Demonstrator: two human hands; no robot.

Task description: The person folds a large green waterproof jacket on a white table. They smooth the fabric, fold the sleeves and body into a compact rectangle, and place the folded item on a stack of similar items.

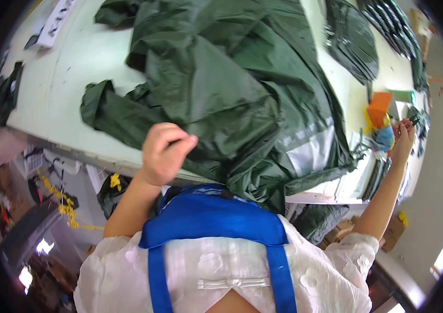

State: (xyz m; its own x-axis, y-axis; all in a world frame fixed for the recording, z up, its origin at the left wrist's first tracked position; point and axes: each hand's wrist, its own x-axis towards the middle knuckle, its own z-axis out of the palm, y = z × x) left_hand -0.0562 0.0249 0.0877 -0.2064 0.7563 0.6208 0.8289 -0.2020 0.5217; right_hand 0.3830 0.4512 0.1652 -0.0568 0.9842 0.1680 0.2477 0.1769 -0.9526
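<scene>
A dark green raincoat [216, 88] lies crumpled across the table in front of me, with a silver strip [312, 152] low on its right side and a zip edge running beside it. Over its near left part is my left hand [165, 152], closed, thumb and fingertips pressed together; whatever they may hold is too small to make out. My right arm reaches far out to the right. There my right hand [403, 134] is closed at the fingertips beside small dark green pieces [418, 121], and what it grips is unclear.
Stacks of folded dark green packs [350, 41] lie at the far right of the table [70, 99]. An orange box [380, 108] and a blue-and-yellow bundle [383, 136] stand near my right hand. Below the left table edge are a yellow chain [66, 201] and white baskets.
</scene>
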